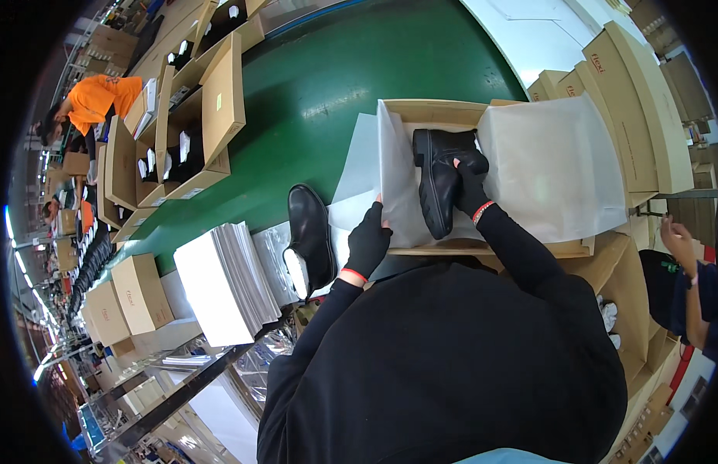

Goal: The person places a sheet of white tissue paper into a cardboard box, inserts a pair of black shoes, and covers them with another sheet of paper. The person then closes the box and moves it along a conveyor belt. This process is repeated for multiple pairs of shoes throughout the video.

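Note:
A black ankle boot [440, 182] lies on its side in an open cardboard shoe box [432, 110], sole facing left. My right hand [471, 192], in a black fingerless glove, closes on the boot's upper. White tissue paper [548, 170] lines the box and spreads over its right side. My left hand [369, 241], gloved the same way, is at the tissue's left edge, index finger and thumb near the paper; its grip is partly hidden. Left of that hand, a second black boot [309, 232] lies on the work surface, with white stuffing in its opening.
A stack of white paper sheets [223, 282] sits at the left. Beyond it, open boxes [220, 104] with footwear stand on the green conveyor belt [328, 69]. Box lids [618, 116] lean at the right. A person in orange [104, 100] works at far left; another person's arm [684, 247] shows at right.

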Action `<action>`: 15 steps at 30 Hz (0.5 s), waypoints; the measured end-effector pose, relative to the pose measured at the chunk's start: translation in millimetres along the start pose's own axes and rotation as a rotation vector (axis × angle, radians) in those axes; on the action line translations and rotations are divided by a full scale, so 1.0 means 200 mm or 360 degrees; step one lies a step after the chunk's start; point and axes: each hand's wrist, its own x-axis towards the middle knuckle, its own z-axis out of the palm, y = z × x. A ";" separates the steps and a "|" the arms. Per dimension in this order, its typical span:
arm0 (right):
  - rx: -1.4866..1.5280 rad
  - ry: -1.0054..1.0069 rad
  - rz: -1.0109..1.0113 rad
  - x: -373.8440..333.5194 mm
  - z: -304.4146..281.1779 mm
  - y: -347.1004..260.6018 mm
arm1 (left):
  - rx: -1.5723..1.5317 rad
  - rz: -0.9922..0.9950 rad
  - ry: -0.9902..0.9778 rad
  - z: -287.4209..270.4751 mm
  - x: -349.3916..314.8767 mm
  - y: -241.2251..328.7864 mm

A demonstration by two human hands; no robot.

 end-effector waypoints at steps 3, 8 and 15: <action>0.0063 -0.0046 0.0085 -0.01 0.06 -0.01 | 0.0027 0.0010 -0.0029 0.02 0.00 -0.05; 0.0180 -0.0140 0.0199 0.13 0.17 0.10 | 0.0022 0.0094 -0.0075 -0.01 -0.02 -0.05; 0.0043 -0.0186 0.0370 0.20 0.07 0.23 | -0.0383 -0.0031 -0.0053 -0.02 -0.05 -0.20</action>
